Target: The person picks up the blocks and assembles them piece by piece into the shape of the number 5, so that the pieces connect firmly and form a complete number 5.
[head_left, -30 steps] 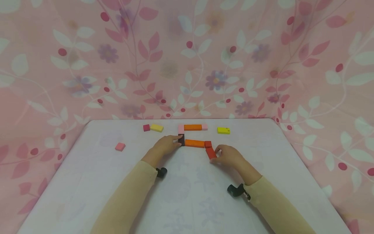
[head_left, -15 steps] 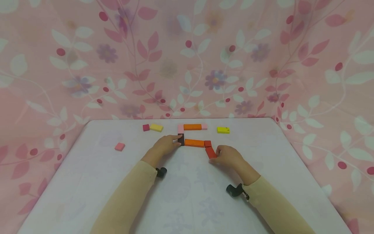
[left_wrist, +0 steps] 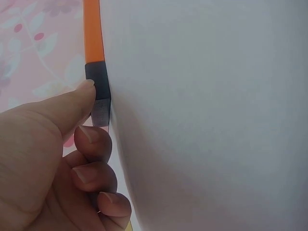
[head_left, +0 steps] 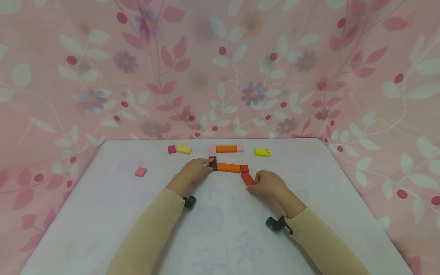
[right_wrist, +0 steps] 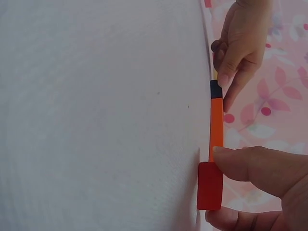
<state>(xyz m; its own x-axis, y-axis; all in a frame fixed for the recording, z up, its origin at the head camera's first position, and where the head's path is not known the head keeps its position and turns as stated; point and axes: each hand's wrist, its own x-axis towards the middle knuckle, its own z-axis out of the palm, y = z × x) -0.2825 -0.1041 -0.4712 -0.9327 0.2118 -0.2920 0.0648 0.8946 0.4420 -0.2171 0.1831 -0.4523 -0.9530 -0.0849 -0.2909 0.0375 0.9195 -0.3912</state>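
My left hand (head_left: 195, 170) holds a black block (head_left: 213, 163) between thumb and index finger; the other fingers are curled in the left wrist view. From the black block an orange block (head_left: 228, 167) runs right, ending at a small red block (head_left: 244, 168). A longer red block (head_left: 248, 179) slants down from that small one, and my right hand (head_left: 271, 186) pinches it. In the right wrist view, the thumb and a finger sit at opposite ends of the red block (right_wrist: 210, 186).
Above the black block, a pink block (head_left: 212, 151) joins another orange block (head_left: 226, 149) and a small pink block (head_left: 240, 148). A bright yellow block (head_left: 262, 152) lies right; a magenta block (head_left: 172, 149), pale yellow block (head_left: 184, 149) and salmon block (head_left: 141, 172) lie left.
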